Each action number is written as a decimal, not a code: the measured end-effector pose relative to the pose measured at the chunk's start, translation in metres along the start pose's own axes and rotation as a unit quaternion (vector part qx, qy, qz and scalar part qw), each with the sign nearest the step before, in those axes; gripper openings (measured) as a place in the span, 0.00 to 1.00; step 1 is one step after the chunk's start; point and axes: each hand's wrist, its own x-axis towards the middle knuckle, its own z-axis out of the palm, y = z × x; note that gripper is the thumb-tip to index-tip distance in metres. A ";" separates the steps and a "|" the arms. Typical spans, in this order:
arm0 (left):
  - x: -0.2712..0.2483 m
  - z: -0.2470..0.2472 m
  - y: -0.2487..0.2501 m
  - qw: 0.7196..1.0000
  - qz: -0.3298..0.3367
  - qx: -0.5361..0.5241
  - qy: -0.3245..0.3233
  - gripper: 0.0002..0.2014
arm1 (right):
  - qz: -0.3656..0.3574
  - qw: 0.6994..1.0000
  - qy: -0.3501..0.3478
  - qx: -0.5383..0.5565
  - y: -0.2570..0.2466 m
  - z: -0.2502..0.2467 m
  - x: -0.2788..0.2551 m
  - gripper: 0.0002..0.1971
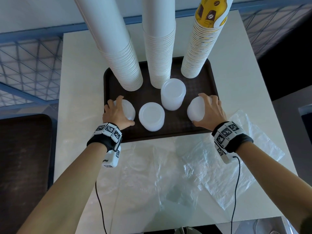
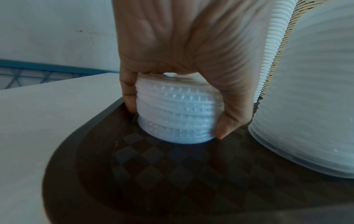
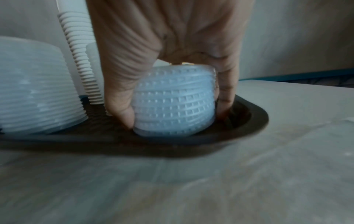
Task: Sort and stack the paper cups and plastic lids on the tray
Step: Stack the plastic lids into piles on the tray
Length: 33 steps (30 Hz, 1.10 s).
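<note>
A dark brown tray [image 1: 199, 132] holds three tall stacks of paper cups: two white ones [image 1: 125, 65] [image 1: 160, 61] and a yellow-printed one [image 1: 199, 53]. Several stacks of translucent plastic lids stand in front. My left hand [image 1: 118, 112] grips the far-left lid stack [image 1: 129, 109] [image 2: 176, 115] from above, thumb and fingers round its sides. At the tray's right edge my right hand [image 1: 209, 112] grips another lid stack [image 1: 195, 110] [image 3: 174, 104], which leans a little. Between them stand a low lid stack [image 1: 151, 118] and a taller one [image 1: 173, 94].
The tray lies on a white table [image 1: 77, 81]. Crumpled clear plastic bags [image 1: 202, 159] cover the table's near part. A second dark tray [image 1: 25, 149] sits at the left, beyond the table. A blue railing [image 1: 30, 53] runs behind.
</note>
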 end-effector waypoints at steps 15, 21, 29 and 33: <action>-0.016 0.003 -0.005 0.978 0.122 -0.016 0.171 0.50 | -0.099 0.989 0.086 -0.067 -0.003 0.006 -0.012 0.46; -0.022 0.021 -0.015 0.974 0.151 0.034 0.168 0.36 | -0.111 0.985 0.089 -0.102 -0.006 0.022 -0.017 0.33; -0.013 0.028 -0.013 0.980 0.136 0.061 0.136 0.34 | -0.110 0.982 0.082 -0.130 -0.003 0.034 -0.011 0.29; -0.014 0.030 -0.012 0.980 0.131 0.055 0.136 0.34 | -0.108 0.981 0.078 -0.141 -0.004 0.036 -0.011 0.28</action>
